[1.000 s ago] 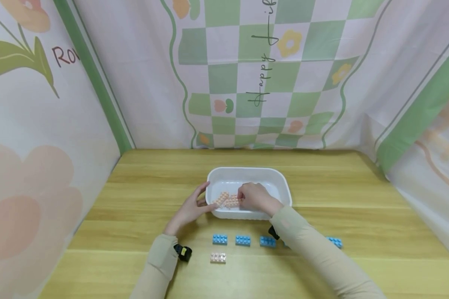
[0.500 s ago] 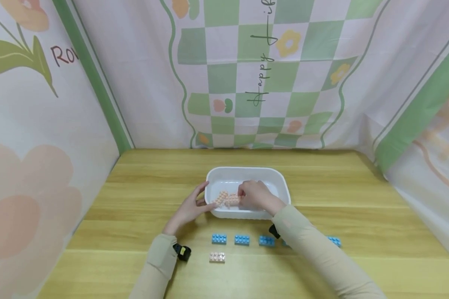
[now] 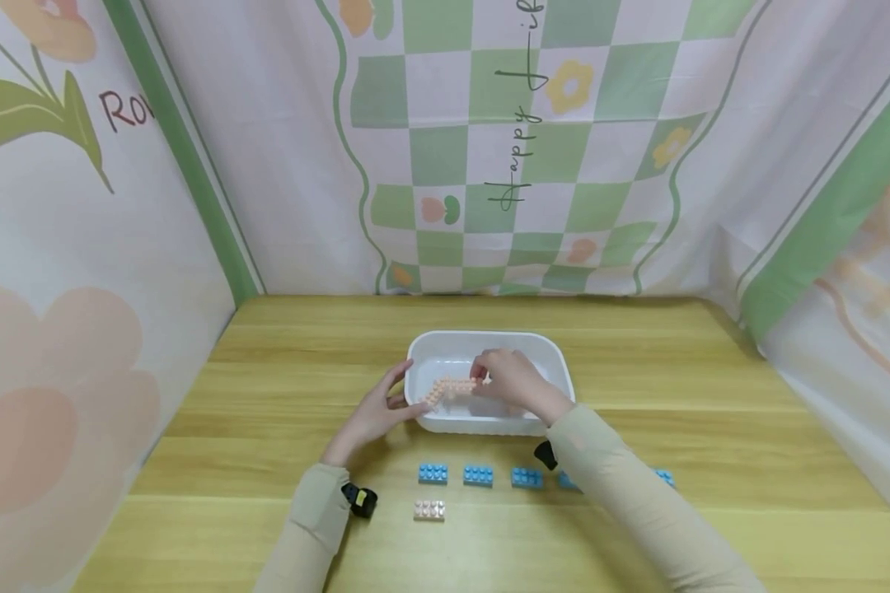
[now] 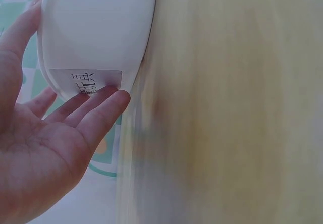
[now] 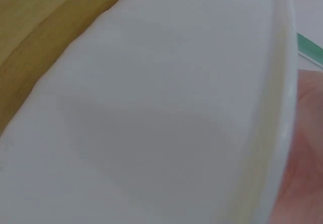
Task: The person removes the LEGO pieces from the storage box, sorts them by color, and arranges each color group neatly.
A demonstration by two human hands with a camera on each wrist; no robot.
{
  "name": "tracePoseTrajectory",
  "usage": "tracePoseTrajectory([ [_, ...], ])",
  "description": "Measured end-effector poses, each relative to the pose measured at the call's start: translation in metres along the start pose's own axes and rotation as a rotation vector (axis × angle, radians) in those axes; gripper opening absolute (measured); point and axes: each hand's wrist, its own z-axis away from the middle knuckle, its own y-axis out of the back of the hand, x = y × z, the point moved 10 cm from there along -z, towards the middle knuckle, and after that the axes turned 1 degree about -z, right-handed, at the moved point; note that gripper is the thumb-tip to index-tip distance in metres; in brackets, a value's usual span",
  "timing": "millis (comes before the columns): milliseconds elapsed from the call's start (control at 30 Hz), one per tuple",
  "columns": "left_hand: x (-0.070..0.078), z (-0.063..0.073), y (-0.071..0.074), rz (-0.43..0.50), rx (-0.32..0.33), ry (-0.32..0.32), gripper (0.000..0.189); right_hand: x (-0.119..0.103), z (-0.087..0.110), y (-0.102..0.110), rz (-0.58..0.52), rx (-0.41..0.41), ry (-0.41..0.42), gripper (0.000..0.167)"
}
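A white plastic basin (image 3: 482,425) stands on the table, with peach toy building bricks (image 3: 456,385) in its left half. My left hand (image 3: 374,416) is at the basin's left end. In the left wrist view, its outstretched fingertips (image 4: 118,99) touch a printed label on the outer wall, and another digit reaches the rim. My right hand (image 3: 513,380) reaches inside and pinches the right end of the peach bricks. The right wrist view is mostly filled by the basin wall (image 5: 151,82), which hides the fingers; part of the palm shows past the rim.
Several blue bricks (image 3: 433,473) lie in a row in front of the basin, some partly hidden by the right sleeve (image 3: 638,502). One pale pink brick (image 3: 429,511) lies below the leftmost blue one. Patterned curtains (image 3: 489,165) hang behind the wooden table (image 3: 304,346).
My right hand has risen slightly in the basin, and the peach bricks beside its fingertips have shifted up with it into a bent line. My left hand stays at the basin's end.
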Motion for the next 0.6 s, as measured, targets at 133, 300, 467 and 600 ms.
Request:
tracePoseTrajectory([
  [133,0.001,-0.001,0.000,0.009,-0.001,-0.005,0.085,-0.003,0.005,0.013,-0.030,0.049,0.033,0.016],
  [300,0.002,0.000,-0.002,0.012,-0.004,-0.006,0.085,-0.009,0.018,0.035,-0.090,0.123,0.088,0.017],
  [467,0.001,-0.001,-0.001,0.006,0.001,0.002,0.083,-0.017,0.037,0.054,-0.144,0.206,0.159,0.019],
  [600,0.006,0.002,-0.001,0.011,-0.001,-0.007,0.081,-0.022,0.053,0.062,-0.211,0.241,0.185,0.019],
])
